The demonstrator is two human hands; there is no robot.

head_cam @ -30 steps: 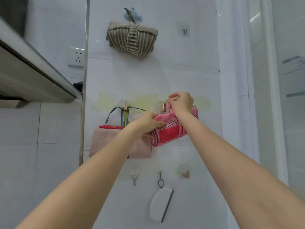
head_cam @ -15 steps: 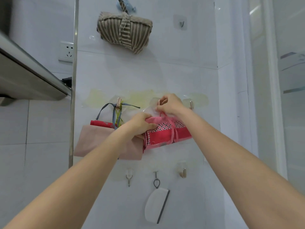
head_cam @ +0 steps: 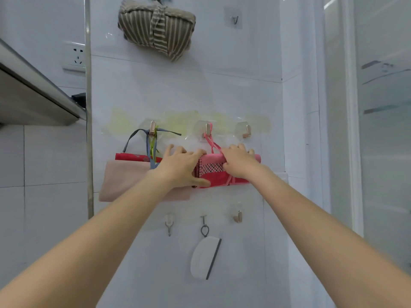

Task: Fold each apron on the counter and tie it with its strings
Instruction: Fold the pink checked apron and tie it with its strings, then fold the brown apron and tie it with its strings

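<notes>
Pink apron [head_cam: 222,174], folded into a bundle, hangs by its pink string [head_cam: 211,141] from a wall hook [head_cam: 208,130] just above both hands. Left hand [head_cam: 180,168] grasps the bundle's left end, thumb underneath, fingers [head_cam: 178,151] over the top. Right hand [head_cam: 239,164] clutches the top edge at the string. Left of the left hand's fingers hangs a beige apron bundle [head_cam: 124,181]; well above, a striped one [head_cam: 155,30].

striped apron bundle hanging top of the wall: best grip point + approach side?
Probably the tied band across the middle of the striped bundle, taken from below and in front. The band cinches the folds there, so a pinch holds everything together. The bundle's top runs out of frame, so how it hangs can't be told.
</notes>
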